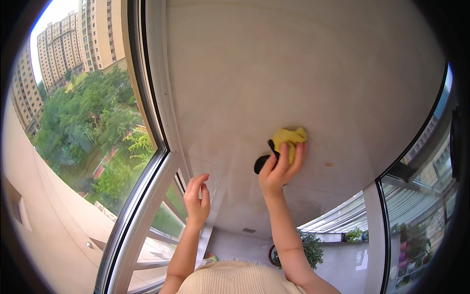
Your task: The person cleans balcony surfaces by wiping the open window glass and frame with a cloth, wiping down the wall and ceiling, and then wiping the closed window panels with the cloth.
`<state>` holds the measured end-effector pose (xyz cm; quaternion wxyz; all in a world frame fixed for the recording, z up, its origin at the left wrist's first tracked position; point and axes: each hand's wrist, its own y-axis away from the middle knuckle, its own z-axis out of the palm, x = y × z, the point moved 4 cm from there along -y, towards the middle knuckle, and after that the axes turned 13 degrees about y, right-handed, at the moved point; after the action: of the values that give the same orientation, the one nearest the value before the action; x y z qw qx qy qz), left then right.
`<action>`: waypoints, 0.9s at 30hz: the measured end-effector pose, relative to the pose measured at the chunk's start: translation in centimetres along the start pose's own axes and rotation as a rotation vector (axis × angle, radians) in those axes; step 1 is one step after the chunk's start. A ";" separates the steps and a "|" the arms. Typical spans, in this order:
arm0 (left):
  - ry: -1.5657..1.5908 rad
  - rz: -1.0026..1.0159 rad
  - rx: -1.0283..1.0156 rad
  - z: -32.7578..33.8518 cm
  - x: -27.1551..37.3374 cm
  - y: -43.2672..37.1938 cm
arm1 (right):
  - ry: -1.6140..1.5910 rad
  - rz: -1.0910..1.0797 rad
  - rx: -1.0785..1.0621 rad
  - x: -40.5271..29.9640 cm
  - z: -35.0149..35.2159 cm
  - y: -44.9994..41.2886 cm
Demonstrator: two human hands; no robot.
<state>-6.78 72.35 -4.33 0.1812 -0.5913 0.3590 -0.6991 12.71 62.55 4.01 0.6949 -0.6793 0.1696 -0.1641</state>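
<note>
My right hand (281,167) holds a bunched yellow cloth (288,137) with black parts and presses it against a pale, smooth wall panel (293,81). Part of the cloth is hidden behind the fingers. To the right of the hand, a small brownish spot (329,164) marks the panel. My left hand (198,198) is raised beside the window frame, fingers loosely curled and apart, with nothing in it.
A metal-framed window (147,187) stands at the left, with trees (84,121) and tall buildings (60,44) outside. Low at the right are a potted plant (311,250), a white post (374,235) and dark-edged glass (422,220).
</note>
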 end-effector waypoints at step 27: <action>-0.028 0.120 -0.318 11.8 2.2 3.8 | 0.148 0.574 0.092 15.2 -9.2 7.7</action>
<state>3.36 64.86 -4.99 0.1318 -0.5999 0.4969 -0.6130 22.02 47.62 -4.03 0.7287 -0.5577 0.3971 -0.0174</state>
